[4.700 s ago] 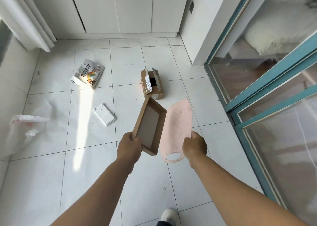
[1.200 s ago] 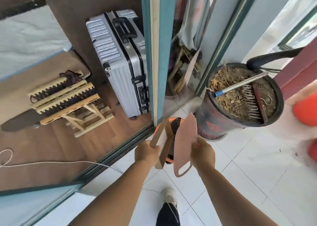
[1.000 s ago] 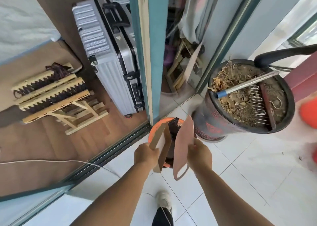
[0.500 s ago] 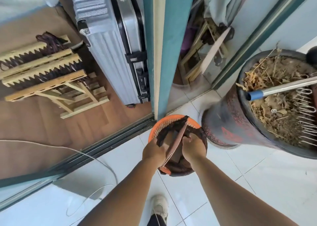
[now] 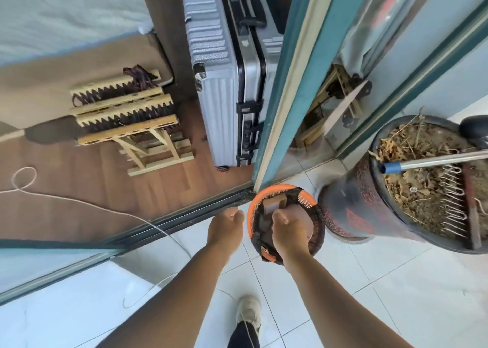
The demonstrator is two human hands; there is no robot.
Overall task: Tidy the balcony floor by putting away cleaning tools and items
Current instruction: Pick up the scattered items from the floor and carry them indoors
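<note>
An orange waste bin (image 5: 280,189) with a black liner stands on the white tiles against the teal door frame. A brown cardboard box (image 5: 274,204) sits tilted inside it. My right hand (image 5: 290,227) is a closed fist over the bin's mouth, on top of the contents, with nothing visibly in its grip. The pink sheet is not visible. My left hand (image 5: 226,226) hovers just left of the bin rim, fingers loosely curled and holding nothing.
A large dark planter (image 5: 351,210) of dry soil, with a metal pole (image 5: 433,160) lying across it, stands right of the bin. Behind the glass are a grey suitcase (image 5: 219,83) and a wooden rack (image 5: 132,115). A white cord (image 5: 105,210) trails left. My shoe (image 5: 249,313) is below.
I turned from the littered floor to the bin and lowered the box and pink sheet into it. My left hand has let go and drawn left; my right fist sits over the contents.
</note>
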